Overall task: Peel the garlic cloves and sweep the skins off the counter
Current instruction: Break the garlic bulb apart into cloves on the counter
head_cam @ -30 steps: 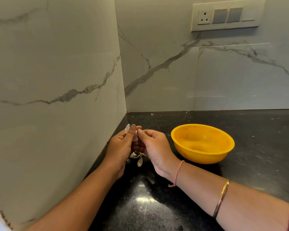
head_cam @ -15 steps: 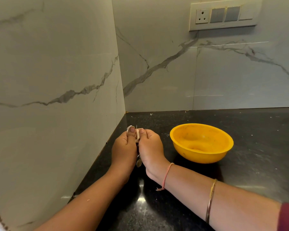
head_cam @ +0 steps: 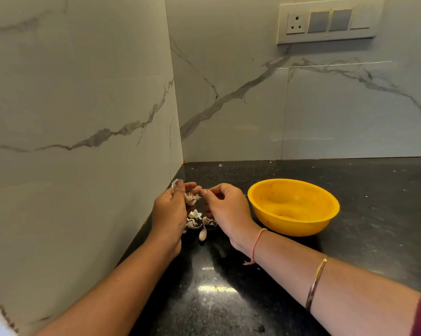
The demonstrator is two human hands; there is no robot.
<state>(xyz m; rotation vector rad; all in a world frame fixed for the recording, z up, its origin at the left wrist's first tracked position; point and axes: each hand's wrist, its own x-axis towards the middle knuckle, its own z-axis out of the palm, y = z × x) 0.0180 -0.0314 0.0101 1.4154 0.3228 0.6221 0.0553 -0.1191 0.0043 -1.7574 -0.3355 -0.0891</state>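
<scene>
My left hand (head_cam: 169, 209) holds a garlic clove (head_cam: 190, 198) with ragged papery skin, just above the black counter (head_cam: 228, 299) near the wall corner. My right hand (head_cam: 225, 206) hovers beside it, thumb and forefinger pinched together; whether a shred of skin sits between them is too small to tell. Under the hands lie several loose skins (head_cam: 194, 220) and one clove (head_cam: 202, 234) on the counter.
A yellow bowl (head_cam: 293, 206) stands on the counter right of my right hand. Marble walls close off the left and the back. A switch panel (head_cam: 329, 20) hangs on the back wall. Small white flecks dot the counter.
My hands have drawn apart from the pinch they shared on the clove. The skins and a clove on the counter now show between them.
</scene>
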